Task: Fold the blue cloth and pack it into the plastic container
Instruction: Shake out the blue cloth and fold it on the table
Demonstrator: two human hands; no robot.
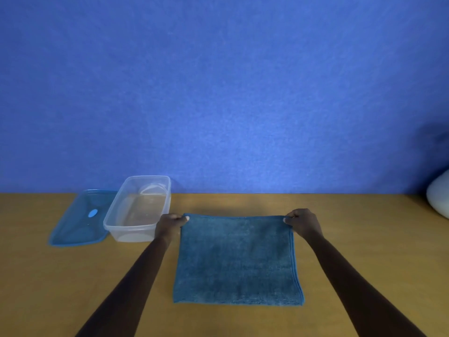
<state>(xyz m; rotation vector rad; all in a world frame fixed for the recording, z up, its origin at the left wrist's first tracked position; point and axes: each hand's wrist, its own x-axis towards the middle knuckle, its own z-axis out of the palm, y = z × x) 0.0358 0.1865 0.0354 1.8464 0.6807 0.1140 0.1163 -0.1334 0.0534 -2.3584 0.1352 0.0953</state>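
A blue cloth [237, 260] lies flat, folded, on a wooden table [352, 239]. The left hand [170, 224] pinches its far left corner, and the right hand [302, 222] pinches its far right corner. Just left of the cloth stands an open clear container [137, 210], its blue lid [81, 218] lying beside it, further left.

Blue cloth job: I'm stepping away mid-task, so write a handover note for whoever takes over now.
Hands: left grip pinches the far left corner of the blue microfibre cloth; right grip pinches the far right corner.
Cloth lies flat on the wooden table; stacked edges on its right suggest folding has begun.
The clear rectangular plastic container stands open and empty, left of the cloth; its blue lid lies beside it.
To do: fold smaller, pack.
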